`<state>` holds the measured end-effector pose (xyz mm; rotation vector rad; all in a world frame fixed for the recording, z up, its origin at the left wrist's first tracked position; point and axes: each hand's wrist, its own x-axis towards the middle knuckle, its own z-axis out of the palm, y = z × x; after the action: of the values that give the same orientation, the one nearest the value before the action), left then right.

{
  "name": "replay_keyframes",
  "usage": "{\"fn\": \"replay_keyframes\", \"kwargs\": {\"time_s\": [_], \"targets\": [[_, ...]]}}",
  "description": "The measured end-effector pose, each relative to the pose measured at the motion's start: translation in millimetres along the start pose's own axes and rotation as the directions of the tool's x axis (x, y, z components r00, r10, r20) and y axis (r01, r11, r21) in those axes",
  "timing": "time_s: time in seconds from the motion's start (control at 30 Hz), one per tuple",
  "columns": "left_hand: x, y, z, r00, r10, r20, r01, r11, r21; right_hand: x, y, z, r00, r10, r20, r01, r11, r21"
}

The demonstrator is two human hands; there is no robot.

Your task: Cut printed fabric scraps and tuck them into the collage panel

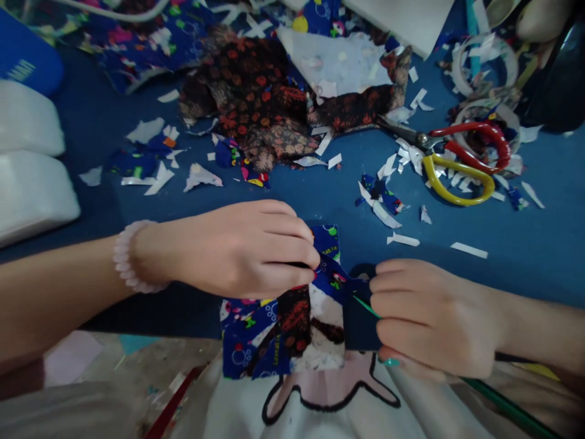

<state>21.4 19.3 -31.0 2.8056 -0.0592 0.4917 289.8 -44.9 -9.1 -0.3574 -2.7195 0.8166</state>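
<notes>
A square patchwork piece (256, 353) of blue printed, dark floral and white cloth lies at the table's near edge, its lower part overhanging toward my lap. My left hand (237, 250) is closed on its upper part, fingertips pressed together on the cloth. To the right, my right hand (425, 314) has its fingers curled at the tapering end of a blue printed fabric strip (336, 277), which runs across from the left fingertips. A thin green pointed tool (365, 306) sticks out of the right fist; its kind is unclear. Both sets of fingertips are partly hidden.
Scissors (425, 141) with red and yellow handles lie at right, near rolls of clear tape (484, 64). Crumpled dark floral cloth (256, 91) and blue printed cloth (137, 42) fill the back. White paper scraps (201, 177) are scattered about. White blocks (31, 189) stand at left.
</notes>
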Motion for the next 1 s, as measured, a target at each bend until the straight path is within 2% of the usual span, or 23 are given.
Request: {"fn": "replay_keyframes", "kwargs": {"time_s": [0.17, 0.37, 0.5, 0.57, 0.67, 0.83, 1.0], "targets": [[-3, 1, -3.0, 1.000, -0.012, 0.019, 0.012, 0.999, -0.040, 0, -8, 1, 0.997, 0.065, -0.031, -0.065, 0.998, 0.020], [-3, 2, -2.2, 1.000, -0.012, 0.009, 0.012, 1.000, 0.002, 4, -15, 3, 0.991, 0.109, -0.076, -0.110, 0.994, -0.003], [-1, 4, 0.1, 0.987, -0.151, -0.045, 0.155, 0.984, 0.086, 2, -15, 8, 0.992, 0.095, -0.083, -0.099, 0.994, -0.041], [-2, 5, 0.5, 0.975, -0.215, -0.060, 0.221, 0.969, 0.115, -2, -15, 12, 0.988, 0.074, -0.136, -0.083, 0.995, -0.062], [-2, 7, 0.5, 0.966, -0.252, -0.050, 0.257, 0.959, 0.120, -5, -13, 16, 0.974, 0.047, -0.223, -0.070, 0.993, -0.095], [-3, 8, 0.7, 0.960, -0.278, -0.033, 0.280, 0.952, 0.123, -2, -11, 13, 0.994, 0.073, -0.083, -0.082, 0.991, -0.107], [-1, 10, 3.5, 0.939, -0.344, -0.023, 0.344, 0.938, 0.029, 3, -14, 15, 0.983, 0.104, -0.154, -0.118, 0.989, -0.091]]}}
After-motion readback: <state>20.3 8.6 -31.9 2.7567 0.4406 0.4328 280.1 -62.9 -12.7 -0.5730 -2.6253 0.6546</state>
